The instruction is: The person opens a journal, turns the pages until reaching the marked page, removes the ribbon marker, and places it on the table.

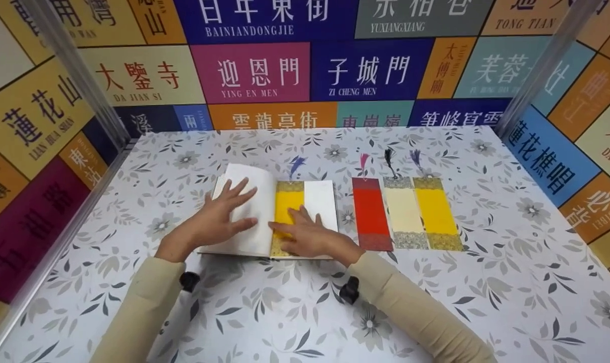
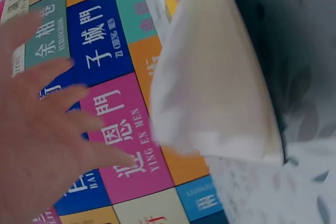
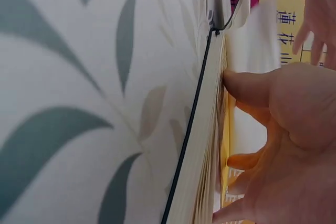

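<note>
An open book with blank white pages lies on the patterned table. Along its inner fold, on the right-hand page, lies a yellow bookmark with patterned gold ends and a blue-purple tassel. My right hand presses on the bookmark and page with fingers spread; in the right wrist view the thumb touches the page edge. My left hand is spread over the left-hand pages. Seen from the left wrist, those pages bow up beside the left hand, a gap between them.
Right of the book lie a red bookmark, a cream bookmark and another yellow bookmark, side by side with tassels pointing away. The floral-patterned tabletop is bordered by panels with coloured lettering.
</note>
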Demonstrator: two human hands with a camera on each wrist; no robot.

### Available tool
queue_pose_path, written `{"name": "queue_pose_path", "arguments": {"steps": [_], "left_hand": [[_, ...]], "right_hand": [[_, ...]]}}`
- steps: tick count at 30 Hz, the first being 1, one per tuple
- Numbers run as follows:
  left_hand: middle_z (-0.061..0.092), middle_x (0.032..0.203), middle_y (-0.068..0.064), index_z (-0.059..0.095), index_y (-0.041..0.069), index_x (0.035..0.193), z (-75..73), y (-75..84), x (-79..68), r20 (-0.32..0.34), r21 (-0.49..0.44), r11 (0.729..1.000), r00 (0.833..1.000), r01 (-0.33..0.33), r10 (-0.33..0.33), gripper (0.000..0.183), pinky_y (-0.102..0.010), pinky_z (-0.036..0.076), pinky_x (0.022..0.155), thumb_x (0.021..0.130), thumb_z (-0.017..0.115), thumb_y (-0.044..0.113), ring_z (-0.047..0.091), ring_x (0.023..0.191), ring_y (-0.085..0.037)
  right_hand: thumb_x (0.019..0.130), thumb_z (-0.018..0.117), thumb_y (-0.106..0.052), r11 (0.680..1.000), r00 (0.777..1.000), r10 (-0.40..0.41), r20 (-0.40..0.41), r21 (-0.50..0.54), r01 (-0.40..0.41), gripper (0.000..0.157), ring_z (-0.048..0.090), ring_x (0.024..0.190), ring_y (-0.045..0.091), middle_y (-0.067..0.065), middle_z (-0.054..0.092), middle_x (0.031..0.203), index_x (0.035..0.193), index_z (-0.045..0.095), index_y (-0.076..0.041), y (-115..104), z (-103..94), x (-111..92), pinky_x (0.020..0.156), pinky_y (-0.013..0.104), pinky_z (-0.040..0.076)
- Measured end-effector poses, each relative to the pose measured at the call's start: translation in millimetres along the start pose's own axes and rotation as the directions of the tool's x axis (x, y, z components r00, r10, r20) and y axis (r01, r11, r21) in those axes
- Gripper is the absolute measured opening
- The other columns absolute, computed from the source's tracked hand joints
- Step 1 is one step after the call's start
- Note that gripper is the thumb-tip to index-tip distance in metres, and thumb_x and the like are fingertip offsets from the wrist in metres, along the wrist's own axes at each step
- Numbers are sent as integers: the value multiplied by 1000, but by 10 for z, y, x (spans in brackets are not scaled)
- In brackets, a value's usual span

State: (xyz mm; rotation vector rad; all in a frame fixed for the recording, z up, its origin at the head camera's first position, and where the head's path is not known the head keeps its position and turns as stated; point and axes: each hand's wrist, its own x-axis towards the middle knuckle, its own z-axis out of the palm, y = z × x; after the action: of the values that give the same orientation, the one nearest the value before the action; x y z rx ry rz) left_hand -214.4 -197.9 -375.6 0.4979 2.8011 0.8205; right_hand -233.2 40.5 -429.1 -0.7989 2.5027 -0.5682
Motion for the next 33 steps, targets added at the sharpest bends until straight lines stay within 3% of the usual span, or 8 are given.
{"name": "queue_pose_path", "arguments": {"steps": [4, 8, 12, 17, 26, 29, 33], "left_hand": [[5, 170, -11, 21, 20, 161, 92, -102, 91, 192, 204, 978, 979, 32, -72, 78, -73, -5, 119, 98, 59, 44, -4, 156, -42], [-2, 170, -11, 10, 22, 163, 200, -219, 171, 284, 282, 957, 946, 73, -156, 88, -69, -3, 122, 96, 57, 55, -6, 156, -41], [-7, 170, -9, 6, 25, 163, 254, -264, 236, 315, 298, 950, 929, 96, -193, 92, -67, -5, 122, 94, 55, 62, -9, 156, -39], [-9, 169, -13, 4, 22, 163, 291, -303, 297, 339, 346, 933, 914, 99, -222, 97, -70, 0, 121, 92, 55, 65, -7, 155, -44], [-10, 169, -13, 4, 25, 163, 309, -376, 298, 357, 292, 948, 904, 130, -234, 97, -66, 4, 124, 91, 58, 64, -6, 156, -43], [-7, 170, -10, 8, 26, 162, 291, -379, 286, 362, 276, 951, 902, 139, -237, 94, -64, 6, 125, 92, 60, 61, -5, 157, -39], [-4, 170, -10, 11, 24, 162, 266, -374, 273, 370, 279, 951, 899, 134, -236, 91, -64, 8, 125, 93, 60, 57, -4, 157, -38]], "right_hand": [[104, 50, -33, 999, 999, -11, 35, -41, 12, 57, -9, 157, 39, 17, -1, 170, 158, 29, -38, 18, -16, 19, 124, 65, -5], [105, 48, -35, 998, 998, -21, 56, -66, 24, 59, -8, 157, 40, 16, -3, 170, 159, 24, -39, 10, -1, 37, 124, 63, -6], [105, 48, -33, 997, 998, -29, 53, -69, 33, 60, -7, 156, 43, 19, -3, 169, 159, 22, -38, -5, 19, 40, 124, 65, -6], [105, 50, -29, 998, 999, -49, 22, -44, 50, 63, -3, 155, 46, 21, 1, 169, 161, 21, -34, 0, 39, 33, 123, 67, -5], [101, 58, -28, 997, 995, -59, -79, 41, 63, 67, 3, 157, 42, 20, 13, 168, 160, 27, -25, 36, 68, 16, 123, 66, -4], [99, 63, -27, 996, 992, -45, -119, 73, 54, 69, 7, 157, 41, 19, 18, 167, 159, 29, -22, 39, 57, 25, 125, 64, 2], [97, 66, -25, 990, 969, -14, -245, 130, 47, 64, 30, 150, 38, 20, 30, 161, 155, 39, -12, 48, 21, 66, 124, 57, 24]]}}
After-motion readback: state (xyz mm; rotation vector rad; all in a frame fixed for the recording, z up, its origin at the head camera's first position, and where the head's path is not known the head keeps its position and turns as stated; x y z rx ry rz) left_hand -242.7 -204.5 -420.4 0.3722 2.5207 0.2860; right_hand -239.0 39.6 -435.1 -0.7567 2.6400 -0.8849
